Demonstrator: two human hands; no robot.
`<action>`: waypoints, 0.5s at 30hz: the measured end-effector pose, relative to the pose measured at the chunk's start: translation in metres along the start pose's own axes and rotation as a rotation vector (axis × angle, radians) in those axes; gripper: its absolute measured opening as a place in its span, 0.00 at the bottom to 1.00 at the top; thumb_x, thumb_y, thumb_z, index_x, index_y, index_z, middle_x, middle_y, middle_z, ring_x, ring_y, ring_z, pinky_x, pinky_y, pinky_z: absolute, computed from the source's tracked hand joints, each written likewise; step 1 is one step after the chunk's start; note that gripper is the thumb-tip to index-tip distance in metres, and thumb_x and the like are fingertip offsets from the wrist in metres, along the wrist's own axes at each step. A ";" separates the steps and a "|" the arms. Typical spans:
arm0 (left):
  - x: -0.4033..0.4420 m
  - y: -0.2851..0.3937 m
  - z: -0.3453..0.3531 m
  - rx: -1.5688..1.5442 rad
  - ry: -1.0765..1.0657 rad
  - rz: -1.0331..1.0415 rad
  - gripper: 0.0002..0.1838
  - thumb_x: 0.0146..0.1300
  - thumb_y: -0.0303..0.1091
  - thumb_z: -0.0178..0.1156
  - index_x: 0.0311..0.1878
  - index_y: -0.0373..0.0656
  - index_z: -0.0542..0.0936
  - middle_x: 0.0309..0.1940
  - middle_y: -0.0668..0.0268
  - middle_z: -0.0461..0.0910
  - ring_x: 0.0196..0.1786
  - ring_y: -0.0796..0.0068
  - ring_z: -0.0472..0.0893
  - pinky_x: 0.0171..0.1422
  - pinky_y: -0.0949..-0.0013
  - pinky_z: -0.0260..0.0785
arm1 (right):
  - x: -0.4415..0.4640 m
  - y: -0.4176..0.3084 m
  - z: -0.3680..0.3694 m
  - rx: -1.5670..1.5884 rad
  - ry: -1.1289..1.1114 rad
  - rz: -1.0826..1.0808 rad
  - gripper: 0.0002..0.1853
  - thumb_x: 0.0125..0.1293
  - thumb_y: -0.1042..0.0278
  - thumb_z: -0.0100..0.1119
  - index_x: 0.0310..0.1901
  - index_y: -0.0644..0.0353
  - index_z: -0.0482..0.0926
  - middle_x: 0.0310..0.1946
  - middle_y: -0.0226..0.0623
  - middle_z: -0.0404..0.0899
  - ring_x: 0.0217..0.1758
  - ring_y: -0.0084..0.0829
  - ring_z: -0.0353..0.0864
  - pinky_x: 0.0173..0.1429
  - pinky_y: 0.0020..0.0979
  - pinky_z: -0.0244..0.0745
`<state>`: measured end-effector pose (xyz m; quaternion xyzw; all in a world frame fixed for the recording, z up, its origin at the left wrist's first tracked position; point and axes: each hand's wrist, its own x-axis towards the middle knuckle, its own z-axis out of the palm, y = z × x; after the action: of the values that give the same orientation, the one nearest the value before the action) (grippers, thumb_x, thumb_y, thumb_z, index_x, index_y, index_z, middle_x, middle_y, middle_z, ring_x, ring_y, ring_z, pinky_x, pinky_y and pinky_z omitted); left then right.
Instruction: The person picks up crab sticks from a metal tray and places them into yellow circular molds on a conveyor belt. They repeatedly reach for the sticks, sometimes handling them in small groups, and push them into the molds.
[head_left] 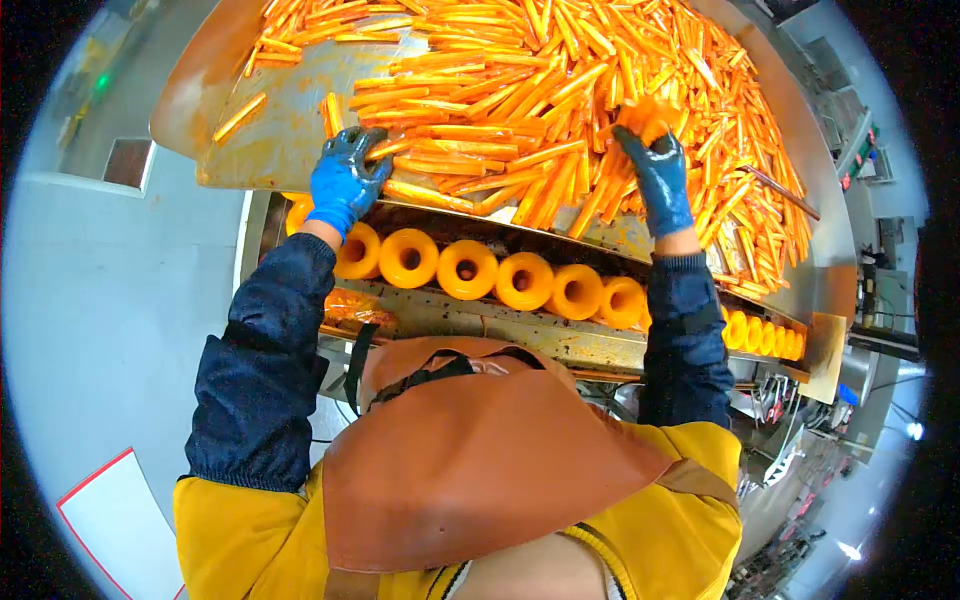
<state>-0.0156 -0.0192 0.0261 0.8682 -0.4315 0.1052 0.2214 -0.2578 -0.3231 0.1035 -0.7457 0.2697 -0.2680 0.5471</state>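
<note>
A large heap of oily orange food sticks [470, 120] covers the metal tray [300, 125] before me. My left hand [345, 180], in a wet blue glove, is at the heap's near left edge, its fingers curled round the ends of a few sticks that lie side by side. My right hand [657, 178], in a darker wet glove, reaches into the middle of the heap. Its thumb and fingers close on a blurred orange clump [648, 118] of sticks; how many is hidden.
A row of yellow ring-shaped cups [467, 270] runs below the tray's near edge. On the right, a thin brown rod [785, 192] lies on the heap. A few loose sticks [240, 117] lie at the left. An orange packet [350, 308] sits under the cups.
</note>
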 end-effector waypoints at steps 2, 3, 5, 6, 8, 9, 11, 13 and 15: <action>0.002 0.005 -0.006 0.005 -0.107 -0.066 0.21 0.54 0.42 0.63 0.53 0.53 0.78 0.53 0.56 0.74 0.56 0.53 0.72 0.61 0.57 0.66 | -0.031 -0.017 0.024 0.319 -0.050 0.068 0.16 0.57 0.72 0.65 0.49 0.60 0.77 0.43 0.32 0.81 0.43 0.26 0.80 0.50 0.29 0.76; 0.002 0.007 -0.007 0.012 -0.103 -0.073 0.21 0.54 0.41 0.63 0.52 0.52 0.78 0.52 0.56 0.75 0.56 0.53 0.73 0.61 0.58 0.66 | -0.041 0.007 0.037 0.414 -0.119 0.096 0.18 0.56 0.72 0.66 0.49 0.59 0.77 0.44 0.31 0.81 0.45 0.27 0.79 0.52 0.29 0.75; 0.001 -0.001 0.001 0.027 -0.092 -0.058 0.20 0.54 0.43 0.62 0.52 0.53 0.78 0.51 0.57 0.75 0.55 0.54 0.73 0.60 0.58 0.67 | -0.083 -0.002 0.081 0.547 -0.225 0.242 0.18 0.55 0.72 0.67 0.49 0.58 0.77 0.42 0.30 0.80 0.44 0.26 0.78 0.51 0.28 0.74; 0.001 -0.004 0.003 0.036 -0.079 -0.037 0.20 0.55 0.45 0.61 0.51 0.55 0.78 0.50 0.59 0.76 0.53 0.54 0.74 0.58 0.58 0.68 | -0.095 -0.017 0.098 0.543 -0.328 0.296 0.17 0.56 0.72 0.67 0.48 0.59 0.77 0.41 0.29 0.80 0.42 0.25 0.78 0.50 0.26 0.74; 0.000 -0.002 0.001 0.038 -0.082 -0.041 0.21 0.55 0.46 0.61 0.52 0.56 0.78 0.51 0.59 0.75 0.54 0.55 0.73 0.59 0.57 0.68 | -0.112 0.007 0.137 0.544 -0.372 0.393 0.15 0.56 0.74 0.66 0.47 0.60 0.77 0.41 0.30 0.79 0.44 0.24 0.77 0.50 0.26 0.73; 0.000 -0.003 0.001 0.037 -0.098 -0.046 0.21 0.55 0.46 0.61 0.53 0.56 0.77 0.52 0.59 0.75 0.55 0.55 0.73 0.60 0.57 0.67 | -0.120 0.003 0.155 0.557 -0.334 0.358 0.16 0.56 0.74 0.66 0.47 0.61 0.77 0.42 0.31 0.80 0.45 0.23 0.77 0.51 0.26 0.73; 0.000 -0.003 0.000 0.048 -0.134 -0.067 0.22 0.55 0.47 0.60 0.54 0.56 0.77 0.54 0.59 0.73 0.56 0.56 0.72 0.61 0.58 0.67 | -0.132 0.043 0.189 0.453 -0.360 0.186 0.20 0.52 0.69 0.70 0.46 0.62 0.76 0.44 0.32 0.80 0.47 0.25 0.77 0.51 0.29 0.73; 0.000 -0.006 0.005 0.043 -0.094 -0.053 0.21 0.55 0.45 0.61 0.53 0.54 0.77 0.52 0.58 0.74 0.55 0.54 0.73 0.60 0.57 0.67 | -0.133 0.052 0.196 0.283 -0.337 0.113 0.21 0.51 0.67 0.71 0.46 0.62 0.76 0.44 0.32 0.80 0.47 0.26 0.77 0.51 0.29 0.73; 0.000 -0.003 0.003 0.024 -0.077 -0.055 0.21 0.54 0.42 0.61 0.52 0.51 0.78 0.49 0.57 0.76 0.54 0.53 0.73 0.60 0.57 0.67 | -0.131 0.040 0.185 0.183 -0.425 0.218 0.23 0.49 0.66 0.71 0.47 0.63 0.75 0.42 0.32 0.80 0.46 0.27 0.77 0.50 0.30 0.74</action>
<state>-0.0132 -0.0186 0.0223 0.8857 -0.4144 0.0709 0.1972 -0.2271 -0.1178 0.0042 -0.6991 0.2021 -0.0679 0.6825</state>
